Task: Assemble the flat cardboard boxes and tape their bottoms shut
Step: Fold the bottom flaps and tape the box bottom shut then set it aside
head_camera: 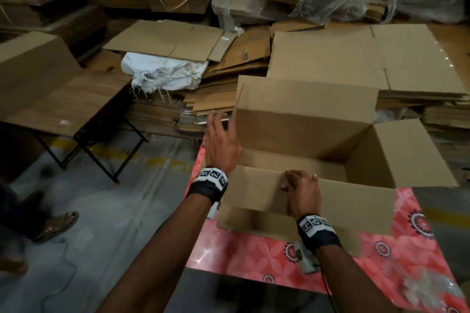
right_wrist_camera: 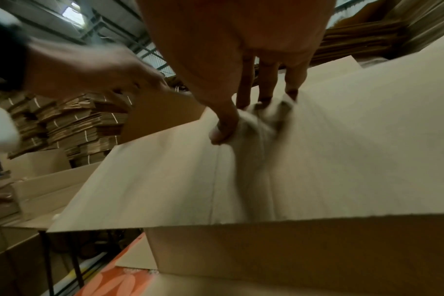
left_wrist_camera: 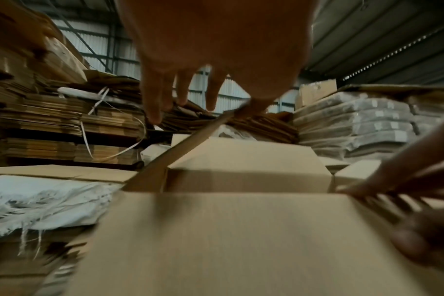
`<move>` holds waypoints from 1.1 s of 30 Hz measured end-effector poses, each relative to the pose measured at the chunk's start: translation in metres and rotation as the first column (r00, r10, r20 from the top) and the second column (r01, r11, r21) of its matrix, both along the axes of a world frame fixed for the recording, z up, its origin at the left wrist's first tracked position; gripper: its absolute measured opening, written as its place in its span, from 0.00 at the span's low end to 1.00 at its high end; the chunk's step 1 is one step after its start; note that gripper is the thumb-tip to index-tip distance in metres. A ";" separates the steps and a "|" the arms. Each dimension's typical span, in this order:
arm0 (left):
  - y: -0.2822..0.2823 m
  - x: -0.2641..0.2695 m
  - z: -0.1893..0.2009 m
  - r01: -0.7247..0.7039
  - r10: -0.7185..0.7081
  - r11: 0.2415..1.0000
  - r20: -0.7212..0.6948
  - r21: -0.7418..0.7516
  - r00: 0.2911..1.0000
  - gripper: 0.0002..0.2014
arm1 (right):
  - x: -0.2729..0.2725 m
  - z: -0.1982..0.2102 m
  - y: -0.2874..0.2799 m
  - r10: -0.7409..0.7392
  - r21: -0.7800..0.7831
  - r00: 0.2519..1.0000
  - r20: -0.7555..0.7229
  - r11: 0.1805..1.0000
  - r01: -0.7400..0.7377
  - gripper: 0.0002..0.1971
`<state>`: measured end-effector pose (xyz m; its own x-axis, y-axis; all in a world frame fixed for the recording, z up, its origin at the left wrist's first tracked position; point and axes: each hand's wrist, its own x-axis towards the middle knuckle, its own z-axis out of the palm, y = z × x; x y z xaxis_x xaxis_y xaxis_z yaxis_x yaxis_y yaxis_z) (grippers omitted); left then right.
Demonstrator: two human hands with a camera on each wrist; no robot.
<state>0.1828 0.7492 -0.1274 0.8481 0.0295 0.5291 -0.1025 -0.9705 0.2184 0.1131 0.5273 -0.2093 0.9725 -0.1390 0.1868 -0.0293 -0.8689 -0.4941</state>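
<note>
Nearest the camera, the left hand (head_camera: 221, 146) reached past the left corner of the cardboard box (head_camera: 302, 134), its fingers (left_wrist_camera: 155, 100) spread apart and straight, gripping nothing. Beside it, the right hand (head_camera: 301, 192) pressed on the near flap (head_camera: 256, 193), fingers (right_wrist_camera: 243, 94) bent over the flap's inner edge, thumb on its face. That box stood open on the pink patterned tabletop (head_camera: 254, 256), flaps raised. Farther left stood a folding table (head_camera: 68, 107); behind lay a torn white sack (head_camera: 162, 71) and stacks of flat cardboard (head_camera: 330, 58) crowding the box's far side
</note>
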 end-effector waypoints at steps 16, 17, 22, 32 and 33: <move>0.039 -0.021 -0.096 -0.062 -0.154 0.942 -0.589 -0.331 0.793 0.53 | 0.004 -0.003 0.003 -0.031 0.003 0.999 0.029 1.000 0.031 0.18; 0.040 -0.020 -0.094 -0.057 -0.174 0.934 -0.588 -0.352 0.790 0.53 | 0.005 -0.003 0.004 -0.032 0.006 0.999 0.029 0.999 0.032 0.18; 0.038 -0.020 -0.090 -0.071 -0.153 0.947 -0.634 -0.314 0.758 0.54 | 0.005 -0.003 0.002 0.003 -0.020 1.000 -0.007 1.000 -0.003 0.19; -0.021 -0.088 -0.065 0.499 -0.339 0.856 -0.579 0.137 0.741 0.65 | -0.058 0.017 -0.038 0.346 -0.407 0.888 -0.302 0.795 -0.449 0.64; -0.027 -0.089 -0.063 0.510 -0.361 0.846 -0.535 0.157 0.764 0.62 | -0.061 0.020 -0.041 0.345 -0.436 0.915 -0.208 0.805 -0.403 0.60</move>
<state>0.0940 0.7219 -0.1907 0.8721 -0.4892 -0.0100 -0.4868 -0.8695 0.0834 0.0517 0.4863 -0.1898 0.9491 0.3142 0.0214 0.3148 -0.9479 -0.0479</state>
